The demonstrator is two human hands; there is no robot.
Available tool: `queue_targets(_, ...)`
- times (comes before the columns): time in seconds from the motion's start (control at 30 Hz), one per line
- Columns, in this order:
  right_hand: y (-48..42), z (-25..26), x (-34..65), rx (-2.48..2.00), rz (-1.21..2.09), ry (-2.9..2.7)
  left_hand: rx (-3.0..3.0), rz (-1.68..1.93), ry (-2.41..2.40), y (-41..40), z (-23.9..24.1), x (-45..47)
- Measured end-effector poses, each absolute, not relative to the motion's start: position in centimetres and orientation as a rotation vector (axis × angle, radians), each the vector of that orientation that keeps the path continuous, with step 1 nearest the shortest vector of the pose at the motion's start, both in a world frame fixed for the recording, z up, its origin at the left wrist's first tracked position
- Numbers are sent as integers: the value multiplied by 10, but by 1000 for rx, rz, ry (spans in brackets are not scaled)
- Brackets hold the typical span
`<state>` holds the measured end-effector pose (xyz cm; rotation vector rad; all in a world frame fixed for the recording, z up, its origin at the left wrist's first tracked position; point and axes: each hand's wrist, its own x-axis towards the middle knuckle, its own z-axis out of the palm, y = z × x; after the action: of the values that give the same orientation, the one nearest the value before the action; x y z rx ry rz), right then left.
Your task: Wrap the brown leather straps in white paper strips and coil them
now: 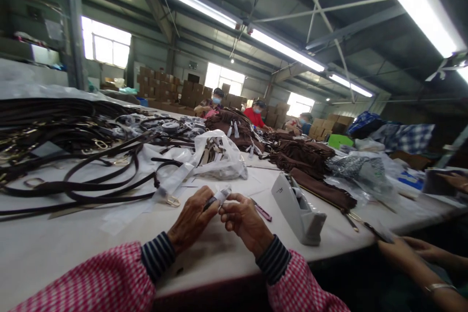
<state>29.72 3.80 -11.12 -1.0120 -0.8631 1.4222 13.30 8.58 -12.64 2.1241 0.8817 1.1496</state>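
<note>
My left hand (195,217) is closed around a small dark bundle wrapped in white film (222,195), which sticks out between thumb and fingers. The fingertips of my right hand (246,219) pinch the near right side of the same bundle. Both hands are just above the white tabletop (208,265). Right of my right hand lies a pink cutter (262,210), and beyond it stands a grey tape dispenser (298,209). Behind my hands sits a clear plastic bag (228,163) with strap pieces in it. What the wrapping covers is mostly hidden.
Dark straps with gold buckles (73,187) spread over the left side. Brown fringed pieces (303,156) are piled at the back, and a brown zippered pouch (325,192) lies to the right. A co-worker's hands (405,253) work at the right edge. Other people sit across the table.
</note>
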Motion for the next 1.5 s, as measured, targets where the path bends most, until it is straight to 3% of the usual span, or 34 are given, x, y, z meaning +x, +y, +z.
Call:
queue_targets(0.43, 52, -132, 289, -1268, 998, -1241, 2082, 1131, 891, 78, -122, 134)
queue_targets(0.67, 35, -125, 308, -1298, -493, -1907, 1621, 1084, 857, 83, -118, 131)
queue_targets(0.83, 38, -121, 303, -1229, -904, -2046, 1540, 986, 738, 77, -121, 136)
queue_targets(1.23, 36, -100, 312, -1151, -872, -2285, 1871, 955, 694, 66, -112, 131)
queue_targets(1.4, 15, -93, 331, -1300, -333, -2206, 1770, 882, 734, 70, -116, 130)
queue_targets(1.5, 11, -110, 351, -1333, -25, -1995, 1767, 795, 921, 102, -90, 122)
